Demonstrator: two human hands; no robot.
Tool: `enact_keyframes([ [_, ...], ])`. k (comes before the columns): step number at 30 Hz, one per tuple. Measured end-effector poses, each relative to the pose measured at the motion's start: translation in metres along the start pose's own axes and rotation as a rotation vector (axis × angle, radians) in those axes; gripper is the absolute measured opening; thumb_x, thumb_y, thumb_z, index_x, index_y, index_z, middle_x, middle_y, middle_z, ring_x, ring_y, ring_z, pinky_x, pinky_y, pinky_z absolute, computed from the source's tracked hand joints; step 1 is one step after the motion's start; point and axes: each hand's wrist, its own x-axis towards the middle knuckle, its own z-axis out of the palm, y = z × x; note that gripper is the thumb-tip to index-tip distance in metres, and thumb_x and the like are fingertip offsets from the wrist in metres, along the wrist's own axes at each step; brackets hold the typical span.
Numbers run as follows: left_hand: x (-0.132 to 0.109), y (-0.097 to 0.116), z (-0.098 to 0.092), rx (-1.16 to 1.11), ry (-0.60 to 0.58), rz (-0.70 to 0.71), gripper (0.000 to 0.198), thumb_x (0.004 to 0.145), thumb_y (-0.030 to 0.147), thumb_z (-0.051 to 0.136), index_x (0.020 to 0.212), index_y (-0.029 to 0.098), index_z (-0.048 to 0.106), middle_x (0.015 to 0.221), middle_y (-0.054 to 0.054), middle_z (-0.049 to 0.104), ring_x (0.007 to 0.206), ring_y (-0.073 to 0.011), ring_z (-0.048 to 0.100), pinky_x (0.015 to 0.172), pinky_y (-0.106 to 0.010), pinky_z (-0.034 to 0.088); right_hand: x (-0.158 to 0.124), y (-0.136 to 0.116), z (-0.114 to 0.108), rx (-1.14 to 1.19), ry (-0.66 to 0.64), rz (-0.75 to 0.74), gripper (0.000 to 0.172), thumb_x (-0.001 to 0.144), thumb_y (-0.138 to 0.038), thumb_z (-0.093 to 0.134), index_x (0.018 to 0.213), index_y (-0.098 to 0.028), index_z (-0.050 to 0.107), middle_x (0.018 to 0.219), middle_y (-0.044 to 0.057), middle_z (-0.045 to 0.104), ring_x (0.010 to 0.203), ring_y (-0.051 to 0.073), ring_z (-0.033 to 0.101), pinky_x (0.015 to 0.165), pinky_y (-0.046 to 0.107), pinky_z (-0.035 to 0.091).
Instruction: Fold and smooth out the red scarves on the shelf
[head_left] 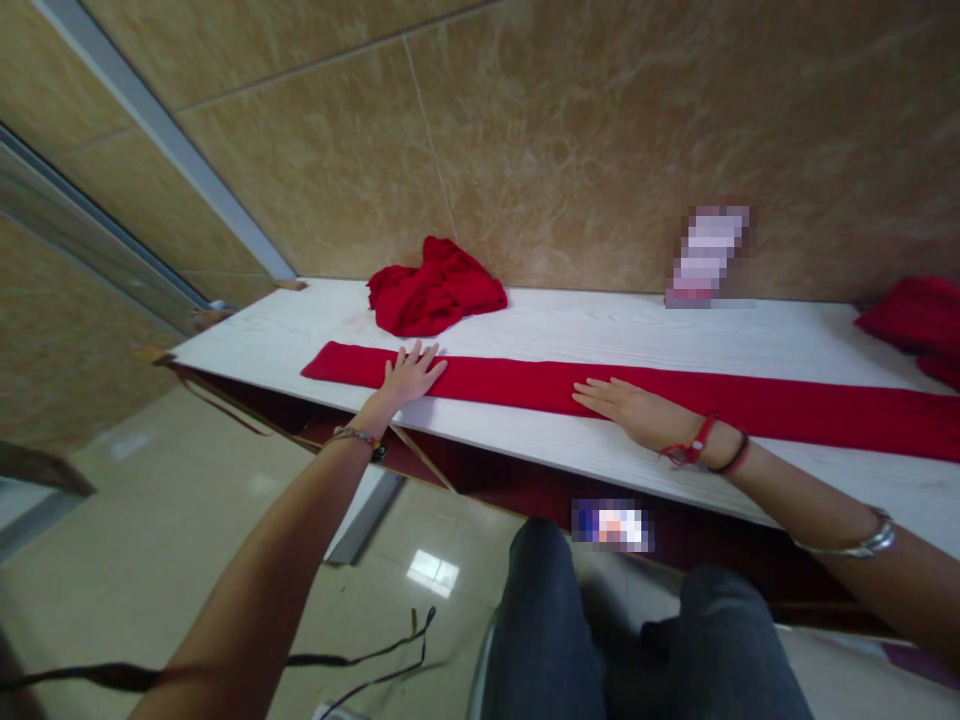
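A long folded strip of red cloth (510,384) lies flat along the white tabletop and runs out of view at the right edge. My left hand (411,377) rests on it near its left end, fingers spread. Further right, my right hand (630,408) lies palm down on the strip's near edge with its fingers stretched out toward the left. Neither hand grips anything. Behind my left hand sits a crumpled red cloth (435,290), apart from the strip.
Another red cloth bundle (919,325) is at the table's far right. A blurred-out pinkish item (707,255) leans against the tiled wall (562,150). An open shelf (510,485) runs under the white tabletop (600,335). Dark straps (360,660) hang at the lower left.
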Motion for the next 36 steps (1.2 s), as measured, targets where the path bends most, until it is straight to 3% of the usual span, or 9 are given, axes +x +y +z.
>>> enact_keyframes([
  [4, -0.007, 0.027, -0.008, 0.007, 0.129, 0.024, 0.057, 0.094, 0.045, 0.027, 0.145, 0.019, 0.028, 0.154, -0.017, 0.014, 0.139, -0.0407, 0.014, 0.104, -0.064, 0.02, 0.001, -0.008, -0.013, -0.091, -0.002, -0.008, 0.057, 0.081, 0.005, 0.032, 0.132, -0.013, 0.049, 0.136, 0.012, 0.05, 0.128, 0.021, 0.043, 0.102, 0.043, 0.041],
  [6, -0.015, 0.05, -0.009, -0.024, 0.179, 0.135, 0.055, 0.095, 0.044, 0.026, 0.145, 0.019, 0.029, 0.154, -0.015, 0.012, 0.14, -0.037, 0.011, 0.106, -0.061, 0.022, 0.002, -0.013, -0.017, -0.126, 0.021, 0.002, 0.051, 0.084, 0.002, 0.033, 0.13, -0.011, 0.051, 0.134, 0.014, 0.052, 0.126, 0.023, 0.045, 0.1, 0.046, 0.042],
  [10, -0.031, 0.085, -0.003, -0.012, -0.035, 0.549, 0.059, 0.092, 0.055, 0.03, 0.146, 0.03, 0.024, 0.156, -0.005, 0.01, 0.142, -0.0323, 0.007, 0.109, -0.056, 0.017, -0.001, -0.019, -0.014, -0.119, 0.026, 0.038, 0.054, 0.083, 0.003, 0.032, 0.131, -0.013, 0.05, 0.135, 0.015, 0.05, 0.126, 0.023, 0.046, 0.099, 0.046, 0.043],
  [12, -0.034, 0.092, 0.001, 0.028, -0.072, 0.638, 0.06, 0.092, 0.058, 0.029, 0.146, 0.034, 0.022, 0.155, -0.003, 0.013, 0.142, -0.032, 0.007, 0.11, -0.058, 0.012, -0.003, -0.019, -0.012, -0.094, -0.003, 0.058, 0.058, 0.081, 0.005, 0.032, 0.134, -0.013, 0.046, 0.138, 0.014, 0.047, 0.128, 0.021, 0.043, 0.101, 0.045, 0.041],
  [19, -0.034, 0.092, -0.005, 0.1, -0.056, 0.661, 0.058, 0.092, 0.056, 0.029, 0.146, 0.034, 0.022, 0.155, -0.005, 0.015, 0.141, -0.0322, 0.01, 0.109, -0.059, 0.013, -0.002, -0.016, -0.015, -0.064, -0.03, 0.102, 0.058, 0.081, 0.006, 0.032, 0.135, -0.013, 0.046, 0.139, 0.015, 0.046, 0.131, 0.022, 0.038, 0.105, 0.047, 0.035],
  [23, -0.035, 0.095, -0.005, 0.119, -0.023, 0.733, 0.049, 0.096, 0.047, 0.024, 0.144, 0.036, 0.024, 0.154, -0.002, 0.018, 0.142, -0.0273, 0.012, 0.11, -0.057, 0.012, -0.002, -0.021, -0.018, -0.077, -0.075, 0.141, 0.061, 0.081, 0.006, 0.032, 0.137, -0.016, 0.042, 0.142, 0.013, 0.042, 0.132, 0.024, 0.037, 0.105, 0.051, 0.033],
  [29, -0.034, 0.098, -0.013, 0.063, -0.139, 0.683, 0.052, 0.094, 0.049, 0.027, 0.144, 0.034, 0.027, 0.154, 0.0, 0.018, 0.142, -0.0281, 0.012, 0.111, -0.055, 0.012, -0.026, -0.007, -0.024, -0.066, -0.058, 0.251, 0.067, 0.08, 0.009, 0.028, 0.142, -0.016, 0.035, 0.147, 0.014, 0.034, 0.136, 0.022, 0.03, 0.105, 0.047, 0.035],
  [33, -0.032, 0.124, -0.021, 0.009, -0.121, 0.638, 0.05, 0.096, 0.044, 0.021, 0.143, 0.031, 0.03, 0.155, 0.0, 0.016, 0.142, -0.0272, 0.009, 0.111, -0.055, 0.01, -0.056, 0.012, -0.022, -0.066, -0.042, 0.282, 0.06, 0.081, 0.008, 0.03, 0.138, -0.007, 0.04, 0.142, 0.019, 0.041, 0.13, 0.02, 0.04, 0.104, 0.036, 0.039],
  [36, -0.032, 0.156, -0.02, -0.017, -0.05, 0.75, 0.051, 0.096, 0.044, 0.022, 0.145, 0.031, 0.024, 0.156, 0.0, 0.012, 0.143, -0.0251, 0.007, 0.112, -0.052, 0.008, -0.071, 0.018, -0.021, -0.12, -0.054, 0.219, 0.058, 0.08, 0.008, 0.033, 0.135, -0.01, 0.045, 0.139, 0.016, 0.045, 0.129, 0.021, 0.042, 0.103, 0.039, 0.041],
])
